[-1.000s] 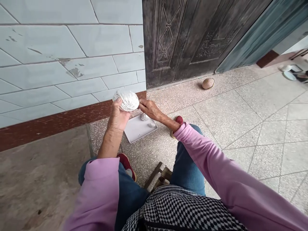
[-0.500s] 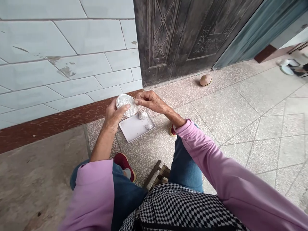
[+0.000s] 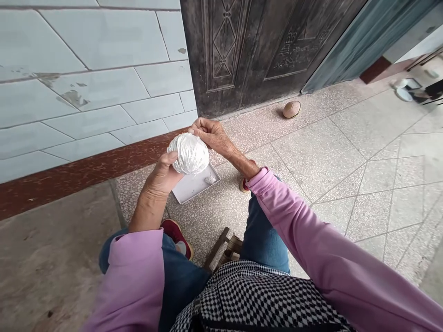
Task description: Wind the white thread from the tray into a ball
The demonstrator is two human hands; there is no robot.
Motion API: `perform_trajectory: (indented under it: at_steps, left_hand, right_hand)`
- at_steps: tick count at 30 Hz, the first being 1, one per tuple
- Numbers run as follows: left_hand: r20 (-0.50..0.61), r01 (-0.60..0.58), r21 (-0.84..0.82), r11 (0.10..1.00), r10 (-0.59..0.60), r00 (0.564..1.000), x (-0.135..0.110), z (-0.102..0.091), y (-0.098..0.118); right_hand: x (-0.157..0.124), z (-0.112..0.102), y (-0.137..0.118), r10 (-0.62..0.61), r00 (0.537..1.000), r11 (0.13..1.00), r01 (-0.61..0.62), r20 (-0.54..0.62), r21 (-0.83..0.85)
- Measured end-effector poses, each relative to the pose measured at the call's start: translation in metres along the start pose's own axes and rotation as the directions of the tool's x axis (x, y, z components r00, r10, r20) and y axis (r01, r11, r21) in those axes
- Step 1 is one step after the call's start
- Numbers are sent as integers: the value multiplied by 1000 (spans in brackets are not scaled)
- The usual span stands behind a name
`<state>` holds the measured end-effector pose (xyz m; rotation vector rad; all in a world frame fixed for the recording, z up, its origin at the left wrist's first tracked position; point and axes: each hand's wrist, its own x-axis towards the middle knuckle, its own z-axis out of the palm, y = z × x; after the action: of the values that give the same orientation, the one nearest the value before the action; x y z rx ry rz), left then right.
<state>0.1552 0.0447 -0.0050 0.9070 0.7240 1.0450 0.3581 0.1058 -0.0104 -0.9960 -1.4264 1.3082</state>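
Note:
My left hand [image 3: 164, 173] grips a shiny white ball of string [image 3: 189, 154] from its left and lower side, thumb across the front. At the ball's upper right edge, my right hand [image 3: 211, 136] is closed in a pinch; whatever lies between thumb and forefinger is too small to make out. Beneath the ball a shallow white tray [image 3: 185, 196] rests on the floor, its far part hidden by ball and hand. A small whitish clump [image 3: 210, 179] lies inside it on the right.
A tiled wall [image 3: 100, 87] with a red-brown base strip [image 3: 83, 168] and a dark carved door [image 3: 238, 55] stand ahead. On the speckled floor, a rounded tan object [image 3: 291, 109] lies near the door. Part of a wooden stool [image 3: 218, 249] shows between my legs.
The white ball has turned and come up, now covering more of the tray and one of its two small clumps. My right hand has shifted slightly up and left. The view has moved a little.

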Motion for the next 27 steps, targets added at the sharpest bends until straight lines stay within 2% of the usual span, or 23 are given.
perform_trajectory:
  at_steps: [4, 9, 12, 15, 19, 24, 27]
  left_hand:
    - [-102, -132, -16, 991, 130, 986, 4, 1, 3]
    - [-245, -211, -10, 977, 202, 948, 7, -11, 10]
    - [-269, -217, 21, 976, 215, 939, 10, -20, 11]
    - [-270, -242, 83, 967, 256, 928, 14, -28, 8]
    - [-342, -278, 154, 948, 315, 885, 15, -35, 5]
    - [-316, -219, 140, 966, 253, 915, 12, -41, 8]
    - [-349, -232, 94, 968, 251, 903, 13, -41, 9]
  right_hand:
    - [-4, 13, 2, 28, 998, 993, -35, -57, -116]
    - [-25, 28, -7, 36, 995, 923, 3, 94, -384]
    - [-35, 37, -13, 49, 985, 885, 35, 168, -465]
    - [-40, 42, -15, 58, 970, 892, 56, 237, -449]
    - [-44, 38, -16, -7, 948, 927, 126, 318, -354]
    - [-48, 29, -15, -37, 930, 934, 162, 366, -319]
    - [-49, 26, -15, 9, 921, 910, 154, 390, -384]
